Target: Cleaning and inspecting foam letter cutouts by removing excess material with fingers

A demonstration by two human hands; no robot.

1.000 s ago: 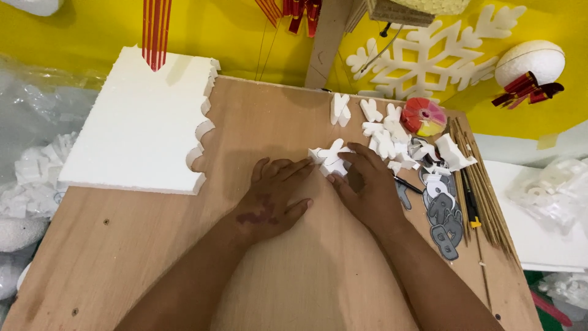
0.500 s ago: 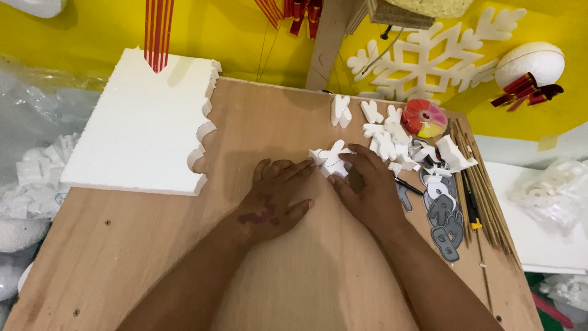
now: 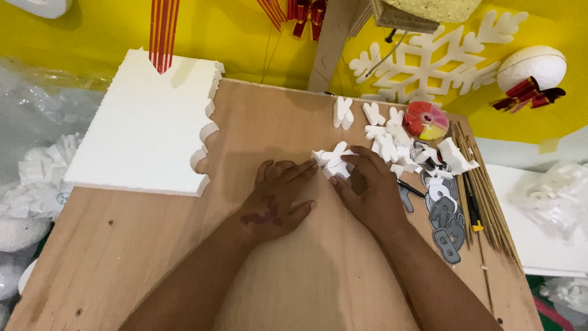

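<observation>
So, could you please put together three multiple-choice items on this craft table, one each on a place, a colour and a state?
1. Where does the big white foam slab lie on the wooden board?
A. far left corner
B. near right corner
C. under the hands

2. What colour is the wall behind the board?
A. blue
B. yellow
C. grey

3. How is the left hand placed?
A. clenched in a fist, lifted
B. holding a pencil
C. flat on the board, fingertips at the small white foam cutout

Answers: 1 A, the slab overhangs the board's far left corner. 2 B, the backdrop is plain yellow. 3 C, its fingers are spread on the wood while the right hand rests on the same cutout.
</observation>
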